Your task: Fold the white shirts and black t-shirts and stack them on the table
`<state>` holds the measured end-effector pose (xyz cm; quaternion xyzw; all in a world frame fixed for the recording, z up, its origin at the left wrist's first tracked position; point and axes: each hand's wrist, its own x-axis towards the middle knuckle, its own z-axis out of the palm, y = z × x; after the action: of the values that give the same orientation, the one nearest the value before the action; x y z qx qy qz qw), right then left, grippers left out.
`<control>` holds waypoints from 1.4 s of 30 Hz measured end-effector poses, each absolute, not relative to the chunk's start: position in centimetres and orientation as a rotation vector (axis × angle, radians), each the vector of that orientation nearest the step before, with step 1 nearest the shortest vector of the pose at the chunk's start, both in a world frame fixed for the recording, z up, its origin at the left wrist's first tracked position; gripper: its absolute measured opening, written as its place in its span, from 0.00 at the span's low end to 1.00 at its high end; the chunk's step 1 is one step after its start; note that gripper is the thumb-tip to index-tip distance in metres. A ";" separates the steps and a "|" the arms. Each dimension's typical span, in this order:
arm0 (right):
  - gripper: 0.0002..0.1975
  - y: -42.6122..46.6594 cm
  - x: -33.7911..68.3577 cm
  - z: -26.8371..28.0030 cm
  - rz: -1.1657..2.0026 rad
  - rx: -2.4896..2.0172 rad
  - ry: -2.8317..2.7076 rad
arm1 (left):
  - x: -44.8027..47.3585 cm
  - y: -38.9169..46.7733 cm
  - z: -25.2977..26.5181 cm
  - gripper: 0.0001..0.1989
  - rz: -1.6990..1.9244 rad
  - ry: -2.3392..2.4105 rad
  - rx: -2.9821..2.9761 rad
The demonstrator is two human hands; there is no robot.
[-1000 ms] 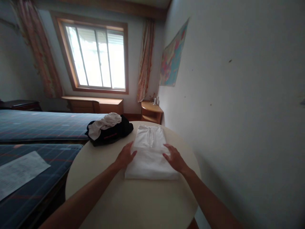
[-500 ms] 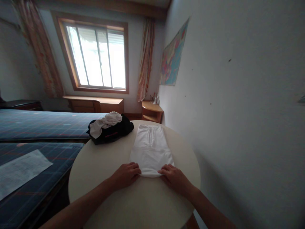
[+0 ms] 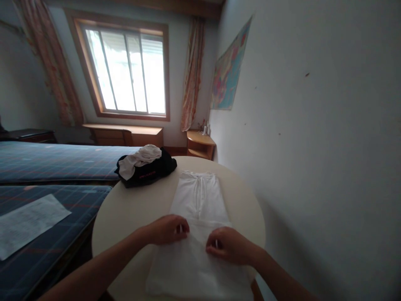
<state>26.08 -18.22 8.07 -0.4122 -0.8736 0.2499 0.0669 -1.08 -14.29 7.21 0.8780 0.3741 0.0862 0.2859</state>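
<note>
A white garment [image 3: 197, 267] lies in a long folded strip on the round table [image 3: 122, 217], running from its middle to its near edge. A crosswise edge shows partway along it, and lengthwise creases run up the far half. My left hand [image 3: 172, 230] is over the garment's left side, thumb and fingers curled together in a pinch at the cloth. Opposite it, my right hand [image 3: 230, 244] pinches at the cloth in the same way, slightly nearer to me. The fingertips partly hide whatever fabric is between them.
A black cloth bundle with pinkish lettering [image 3: 156, 171] sits at the table's far left, a crumpled whitish cloth [image 3: 140, 156] on top. Plaid mattresses [image 3: 62, 161] lie to the left, one bearing a paper sheet [image 3: 34, 221]. A wall [image 3: 313, 167] stands close on the right.
The garment has slid toward me, and its near part now spreads longer and wider to the table's near edge. My hands have left its earlier near edge and are curled over its middle.
</note>
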 end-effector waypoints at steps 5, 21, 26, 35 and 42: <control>0.13 -14.9 25.3 6.1 0.412 -1.473 -2.411 | -0.6 -12.0 6.2 0.13 0.358 1.273 2.519; 0.11 -15.7 24.0 4.3 0.328 -1.219 -2.489 | -0.1 -10.4 6.1 0.17 0.356 1.163 2.129; 0.13 -16.4 24.5 4.7 0.292 -1.148 -2.503 | 0.2 -10.6 6.9 0.15 0.336 1.012 2.211; 0.10 -14.6 24.4 5.7 0.514 -1.216 -2.263 | 0.9 -11.1 7.9 0.16 0.395 0.807 2.272; 0.14 -13.7 23.8 5.6 0.706 -1.189 -2.188 | 1.3 -11.1 7.0 0.17 0.441 0.871 2.206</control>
<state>23.81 -13.68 5.61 -0.4420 -0.8132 0.2625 0.2729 1.26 -11.08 7.03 0.8543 0.3374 0.1708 0.3567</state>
